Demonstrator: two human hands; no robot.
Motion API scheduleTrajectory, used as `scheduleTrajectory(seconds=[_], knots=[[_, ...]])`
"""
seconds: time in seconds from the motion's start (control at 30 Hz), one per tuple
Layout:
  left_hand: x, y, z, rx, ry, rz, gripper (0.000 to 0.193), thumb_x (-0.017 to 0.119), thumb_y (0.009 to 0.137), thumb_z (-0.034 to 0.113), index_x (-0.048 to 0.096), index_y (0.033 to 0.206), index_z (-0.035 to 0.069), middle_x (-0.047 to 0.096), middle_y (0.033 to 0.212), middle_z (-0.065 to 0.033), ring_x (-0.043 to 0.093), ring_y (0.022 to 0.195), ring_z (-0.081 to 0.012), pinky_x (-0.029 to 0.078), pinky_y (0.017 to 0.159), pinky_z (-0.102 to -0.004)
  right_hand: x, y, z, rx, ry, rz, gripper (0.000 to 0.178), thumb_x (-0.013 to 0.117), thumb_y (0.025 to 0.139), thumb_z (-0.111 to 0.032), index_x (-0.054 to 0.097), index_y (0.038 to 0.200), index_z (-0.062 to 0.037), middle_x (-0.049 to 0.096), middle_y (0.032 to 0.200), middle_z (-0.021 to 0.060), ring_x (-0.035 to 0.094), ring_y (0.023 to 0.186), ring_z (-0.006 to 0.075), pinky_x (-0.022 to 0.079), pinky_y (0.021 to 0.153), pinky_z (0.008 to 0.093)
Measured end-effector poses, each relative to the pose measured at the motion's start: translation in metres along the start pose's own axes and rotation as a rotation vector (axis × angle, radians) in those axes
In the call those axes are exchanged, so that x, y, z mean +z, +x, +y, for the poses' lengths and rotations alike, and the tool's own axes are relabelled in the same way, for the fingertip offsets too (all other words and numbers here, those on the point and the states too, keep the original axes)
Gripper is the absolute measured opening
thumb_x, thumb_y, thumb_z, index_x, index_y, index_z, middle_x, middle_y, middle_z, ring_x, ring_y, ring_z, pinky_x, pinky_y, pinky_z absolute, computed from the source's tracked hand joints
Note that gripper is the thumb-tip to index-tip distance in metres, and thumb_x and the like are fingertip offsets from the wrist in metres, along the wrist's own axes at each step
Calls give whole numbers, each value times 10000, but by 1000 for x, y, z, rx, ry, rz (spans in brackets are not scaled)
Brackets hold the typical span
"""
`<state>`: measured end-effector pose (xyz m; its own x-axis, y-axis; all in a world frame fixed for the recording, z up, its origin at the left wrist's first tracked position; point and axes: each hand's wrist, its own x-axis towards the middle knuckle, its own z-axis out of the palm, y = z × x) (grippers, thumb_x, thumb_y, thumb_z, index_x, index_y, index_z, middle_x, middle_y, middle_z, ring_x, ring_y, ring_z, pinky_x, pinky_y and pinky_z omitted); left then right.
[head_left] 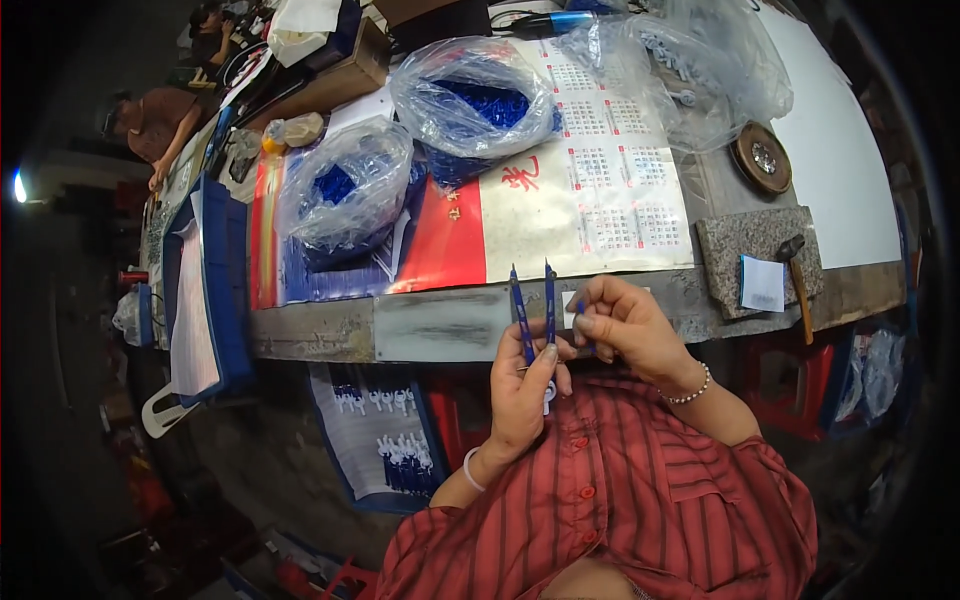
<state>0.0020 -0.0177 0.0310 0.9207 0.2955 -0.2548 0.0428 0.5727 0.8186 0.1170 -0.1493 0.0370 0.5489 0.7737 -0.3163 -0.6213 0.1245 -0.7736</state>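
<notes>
Near the table's front edge, my left hand (519, 398) is closed on a blue drawing compass (550, 305). Its two legs point away from me, spread slightly apart, and its white head shows below my fingers. My right hand (640, 338) is beside it, with thumb and fingers pinched on a small blue piece (581, 308). My fingers partly cover this piece, so its exact kind is unclear. To the lower left, a blue crate (432, 440) lined with white paper holds rows of blue compasses (405, 465) with white heads.
Two clear plastic bags (345, 225) (425, 100) of blue parts stand on a calendar sheet (520, 240). At right are a stone slab (740, 235), a hammer (797, 285), a paper pad (763, 284) and a round dish (745, 160). Another person (165, 120) sits far left.
</notes>
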Motion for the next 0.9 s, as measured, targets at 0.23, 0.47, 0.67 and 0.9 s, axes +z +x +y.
scheduleTrajectory(seconds=[0.23,0.47,0.67,0.9], knots=[[-3,4,5,-55,173,65,331,584,878,41,423,1165,10,570,884,-49,512,611,-53,428,529,-188,12,-15,-1,-138,-790,-101,362,640,799,-97,427,1083,-26,583,731,91,576,624,168,448,571,298],[-4,0,1,-52,255,9,315,577,884,36,429,1161,8,556,868,-29,508,621,-47,425,539,-182,11,-19,-2,44,-688,-112,317,615,816,-21,430,1073,-20,559,759,13,502,672,42,429,599,214],[-2,-2,-14,4,254,22,312,542,894,11,413,1177,31,550,868,-29,525,647,-63,436,580,-184,8,-21,12,-108,-654,3,122,598,829,-7,506,908,11,590,747,30,545,652,40,455,570,196],[2,13,-41,-10,220,64,282,539,899,41,420,1154,10,556,866,-42,546,704,-74,444,621,-199,-5,-20,22,-98,-533,203,76,587,837,4,522,875,10,584,751,25,543,609,54,448,534,200]])
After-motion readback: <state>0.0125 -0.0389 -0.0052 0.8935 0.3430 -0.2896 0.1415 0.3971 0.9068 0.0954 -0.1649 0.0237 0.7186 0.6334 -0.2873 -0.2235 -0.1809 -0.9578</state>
